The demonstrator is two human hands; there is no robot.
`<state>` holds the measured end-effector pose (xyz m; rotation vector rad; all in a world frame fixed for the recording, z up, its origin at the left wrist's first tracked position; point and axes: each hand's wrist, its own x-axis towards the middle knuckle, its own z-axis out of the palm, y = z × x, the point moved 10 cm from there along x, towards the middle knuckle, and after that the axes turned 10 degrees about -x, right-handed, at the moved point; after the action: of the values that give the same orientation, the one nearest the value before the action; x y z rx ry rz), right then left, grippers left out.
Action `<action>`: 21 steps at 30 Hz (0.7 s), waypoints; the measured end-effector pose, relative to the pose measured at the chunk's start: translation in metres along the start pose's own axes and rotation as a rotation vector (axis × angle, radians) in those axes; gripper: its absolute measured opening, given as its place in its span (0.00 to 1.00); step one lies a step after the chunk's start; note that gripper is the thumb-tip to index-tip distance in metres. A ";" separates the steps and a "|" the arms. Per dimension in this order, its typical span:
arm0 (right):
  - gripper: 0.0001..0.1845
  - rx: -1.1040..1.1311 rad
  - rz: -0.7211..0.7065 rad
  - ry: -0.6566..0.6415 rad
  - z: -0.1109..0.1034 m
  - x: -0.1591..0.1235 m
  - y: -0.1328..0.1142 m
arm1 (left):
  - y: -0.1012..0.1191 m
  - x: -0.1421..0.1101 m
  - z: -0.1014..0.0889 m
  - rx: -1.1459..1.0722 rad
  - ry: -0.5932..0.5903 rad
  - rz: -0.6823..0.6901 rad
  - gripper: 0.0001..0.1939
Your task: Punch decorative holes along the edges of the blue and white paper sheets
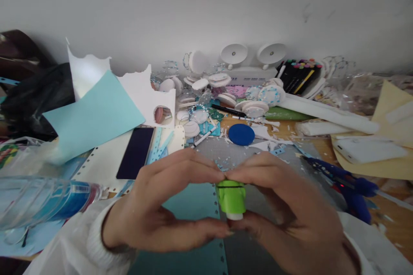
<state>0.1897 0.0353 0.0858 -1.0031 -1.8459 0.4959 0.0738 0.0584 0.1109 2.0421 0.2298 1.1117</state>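
My left hand and my right hand come together on a small bright green craft punch with a white part at its lower end. The index fingertips press on its top, and the thumbs sit at its underside, so both hands are closed on it. The punch is at the right edge of a light blue paper sheet. Small shaped holes run along that edge above and below the punch. My right palm hides some of the grey mat beneath.
A blue disc lies ahead among paper scraps. A dark phone and a clear bottle lie left. To the right are a blue glue gun and a white phone. White foam discs pile up near the wall.
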 end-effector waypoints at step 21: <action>0.21 0.064 -0.013 -0.150 0.015 0.003 0.009 | 0.009 -0.007 0.017 0.551 -0.196 0.164 0.06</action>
<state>0.1795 0.0447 0.0741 -0.9317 -1.9547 0.6338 0.0808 0.0398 0.1076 2.6841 0.2976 1.0092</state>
